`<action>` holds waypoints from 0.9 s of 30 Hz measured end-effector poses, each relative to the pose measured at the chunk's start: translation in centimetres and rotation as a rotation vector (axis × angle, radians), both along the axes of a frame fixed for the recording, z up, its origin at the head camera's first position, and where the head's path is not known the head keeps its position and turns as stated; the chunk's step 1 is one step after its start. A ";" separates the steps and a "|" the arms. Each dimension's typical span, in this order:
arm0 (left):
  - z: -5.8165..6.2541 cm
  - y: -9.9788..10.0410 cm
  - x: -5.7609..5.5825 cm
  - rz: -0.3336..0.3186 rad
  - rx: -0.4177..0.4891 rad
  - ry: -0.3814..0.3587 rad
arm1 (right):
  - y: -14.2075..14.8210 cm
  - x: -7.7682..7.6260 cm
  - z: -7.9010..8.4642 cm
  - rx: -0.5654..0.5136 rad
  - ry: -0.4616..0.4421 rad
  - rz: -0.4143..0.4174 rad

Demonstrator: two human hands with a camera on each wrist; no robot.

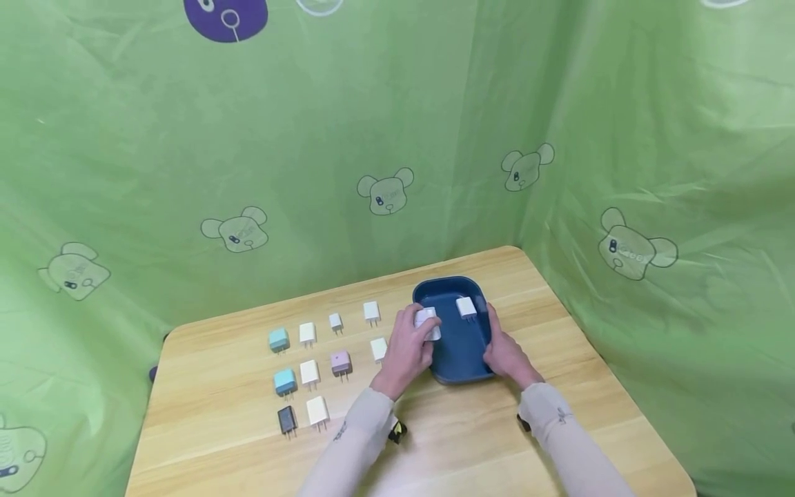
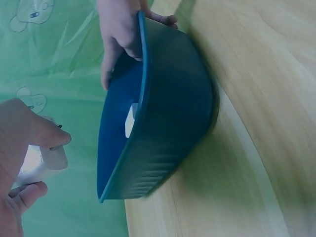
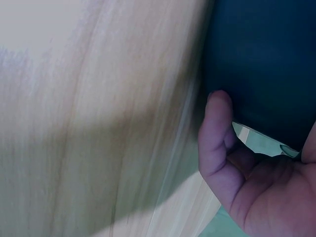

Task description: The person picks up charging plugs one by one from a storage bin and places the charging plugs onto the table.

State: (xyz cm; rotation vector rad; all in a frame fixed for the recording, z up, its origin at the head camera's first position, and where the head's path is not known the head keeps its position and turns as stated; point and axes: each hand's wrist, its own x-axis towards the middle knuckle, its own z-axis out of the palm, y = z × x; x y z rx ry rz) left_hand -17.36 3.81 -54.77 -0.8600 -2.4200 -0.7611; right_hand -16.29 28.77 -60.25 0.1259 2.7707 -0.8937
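Note:
My left hand (image 1: 406, 348) pinches a white charger plug (image 1: 428, 324) between thumb and fingers, above the left rim of a dark blue bin (image 1: 459, 376). In the left wrist view the held plug (image 2: 42, 165) is off to the side of the bin's open top. On the bin's right side, my right hand (image 1: 506, 355) grips the rim, and one finger (image 3: 217, 123) bends against the outer wall in the right wrist view. Inside the bin lies another white charger plug (image 1: 466, 308), its prongs pointing toward me.
Left of the bin, several chargers stand in loose rows on the wooden table (image 1: 205, 386): a teal one (image 1: 279, 339), a blue one (image 1: 284, 381), a black one (image 1: 287, 419), a pink one (image 1: 340, 362) and white ones such as this plug (image 1: 370, 311). Green curtains (image 1: 310, 138) surround the table.

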 end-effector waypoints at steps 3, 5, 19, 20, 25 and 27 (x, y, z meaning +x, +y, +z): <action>0.1 -0.6 0.3 0.007 0.032 0.003 | 0.0 0.1 0.1 0.002 0.020 0.004; 0.0 -0.9 0.4 0.012 0.045 0.013 | 0.0 0.2 0.3 0.006 0.039 0.009; 0.2 -4.1 1.6 0.058 0.103 -0.011 | -0.2 0.1 0.3 0.002 0.021 0.002; 0.3 -4.3 1.8 0.064 0.106 -0.021 | -0.2 0.1 0.3 0.002 0.020 0.003; 0.2 -5.5 2.9 0.088 0.109 -0.062 | -0.1 0.2 0.2 0.007 0.019 0.008; 0.2 -5.9 3.3 0.102 0.106 -0.068 | -0.1 0.2 0.2 0.004 0.021 0.009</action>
